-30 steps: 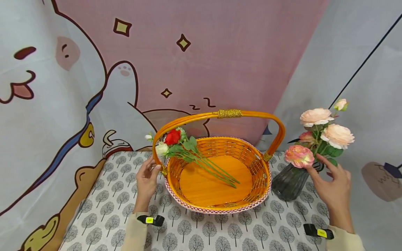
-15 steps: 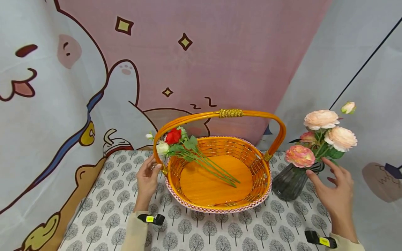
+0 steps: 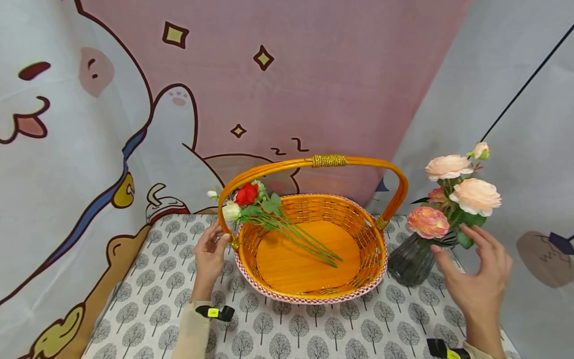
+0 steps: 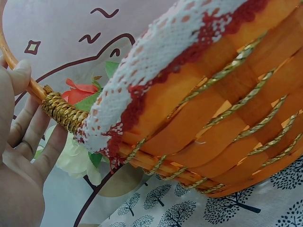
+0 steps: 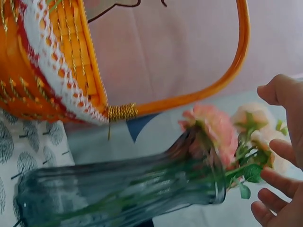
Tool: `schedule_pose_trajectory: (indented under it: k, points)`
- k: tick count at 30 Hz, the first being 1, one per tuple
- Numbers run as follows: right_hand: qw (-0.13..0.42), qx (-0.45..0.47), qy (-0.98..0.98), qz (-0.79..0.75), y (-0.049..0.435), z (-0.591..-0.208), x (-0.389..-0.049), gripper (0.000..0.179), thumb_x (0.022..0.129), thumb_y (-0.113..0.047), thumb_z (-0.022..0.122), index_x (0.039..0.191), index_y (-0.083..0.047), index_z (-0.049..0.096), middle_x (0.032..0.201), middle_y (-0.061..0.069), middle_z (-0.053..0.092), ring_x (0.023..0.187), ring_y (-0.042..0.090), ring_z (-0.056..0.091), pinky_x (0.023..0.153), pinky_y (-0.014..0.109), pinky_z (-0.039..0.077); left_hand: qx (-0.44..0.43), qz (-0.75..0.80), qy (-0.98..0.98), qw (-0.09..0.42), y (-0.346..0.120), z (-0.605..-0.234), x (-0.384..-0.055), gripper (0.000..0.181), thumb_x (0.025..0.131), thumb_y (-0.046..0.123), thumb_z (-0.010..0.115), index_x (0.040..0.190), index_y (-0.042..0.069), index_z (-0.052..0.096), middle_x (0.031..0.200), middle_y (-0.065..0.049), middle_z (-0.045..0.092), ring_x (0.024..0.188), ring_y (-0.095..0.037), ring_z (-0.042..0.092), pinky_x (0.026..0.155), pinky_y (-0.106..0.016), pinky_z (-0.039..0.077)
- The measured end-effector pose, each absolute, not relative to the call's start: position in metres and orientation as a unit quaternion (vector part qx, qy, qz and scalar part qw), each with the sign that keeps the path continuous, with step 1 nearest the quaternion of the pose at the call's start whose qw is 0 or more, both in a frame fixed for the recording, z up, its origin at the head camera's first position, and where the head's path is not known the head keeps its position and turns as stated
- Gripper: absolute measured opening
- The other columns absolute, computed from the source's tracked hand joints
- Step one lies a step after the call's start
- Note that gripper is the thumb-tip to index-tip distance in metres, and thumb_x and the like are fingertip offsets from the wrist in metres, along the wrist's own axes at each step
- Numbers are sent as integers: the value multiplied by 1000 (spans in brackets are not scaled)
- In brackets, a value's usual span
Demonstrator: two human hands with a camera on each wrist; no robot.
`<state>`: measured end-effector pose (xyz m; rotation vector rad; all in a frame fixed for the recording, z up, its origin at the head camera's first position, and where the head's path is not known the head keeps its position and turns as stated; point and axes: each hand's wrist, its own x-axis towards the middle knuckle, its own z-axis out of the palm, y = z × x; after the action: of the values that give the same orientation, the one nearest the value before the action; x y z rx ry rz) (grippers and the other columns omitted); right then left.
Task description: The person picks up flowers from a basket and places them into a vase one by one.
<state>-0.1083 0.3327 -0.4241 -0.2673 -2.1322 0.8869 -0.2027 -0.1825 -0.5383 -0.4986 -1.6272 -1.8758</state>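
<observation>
An orange woven basket (image 3: pixel 309 279) with a tall arched handle (image 3: pixel 394 199) stands on the table. My left hand (image 3: pixel 211 254) holds the base of the handle on the left, thumb against it and fingers behind, as the left wrist view shows. A bunch of flowers, a red rose (image 3: pixel 246 195) and white roses (image 3: pixel 231 211) among them, lies in the basket, stems across its floor. To the right, a grey glass vase (image 3: pixel 410 262) bears pink (image 3: pixel 428 223) and peach flowers (image 3: pixel 476 196). Beside its mouth is my right hand (image 3: pixel 482 279), fingers spread and holding nothing.
A tree-print cloth (image 3: pixel 298 329) covers the table. Behind it hangs a pink and white cartoon curtain (image 3: pixel 332 89), close to the basket's far side. A pale curtain (image 3: pixel 533 174) borders the table on the right, near the vase.
My right hand has drawn slightly away from the vase, its thumb and fingers wider apart. The peach flowers and bud leaned right, then swung back left. The left hand and basket stay put.
</observation>
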Motion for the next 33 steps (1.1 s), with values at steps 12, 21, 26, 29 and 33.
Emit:
schedule_pose_trajectory:
  k: [12,21,26,29,33]
  points:
    - [322,41,-842,432,303,-423,-122,87,71,8,86,149,-14,54,148,8,54,125,0,50,102,4,39,-182,-707,-617,293,-183,-538,-204,43,99,-7,60,142,-8,53,119,9,71,107,-6,65,97,-19,56]
    - [252,65,-858,443,283,-431,-131,85,81,-1,84,153,-25,48,150,0,53,131,-7,45,105,4,37,-172,-711,-615,292,-182,-539,-204,44,97,-13,58,141,-9,54,120,8,71,107,-6,66,96,-19,56]
    - [222,99,-858,453,271,-435,-140,83,82,-2,84,154,-22,47,151,2,51,131,-7,45,104,5,38,-173,-704,-622,295,-182,-539,-204,43,98,-11,59,141,-9,53,120,8,71,108,-6,66,96,-18,56]
    - [196,113,-857,463,264,-438,-147,80,85,-4,82,154,-18,45,152,7,50,130,-7,44,102,6,38,-179,-703,-621,297,-183,-539,-205,42,99,-9,59,140,-10,54,120,7,71,108,-7,66,96,-18,56]
    - [158,118,-864,463,253,-441,-156,76,90,-13,80,155,-22,42,153,4,49,127,-7,44,100,7,39,-188,-705,-614,300,-183,-538,-204,42,99,-9,59,140,-11,53,120,5,71,108,-8,67,96,-19,57]
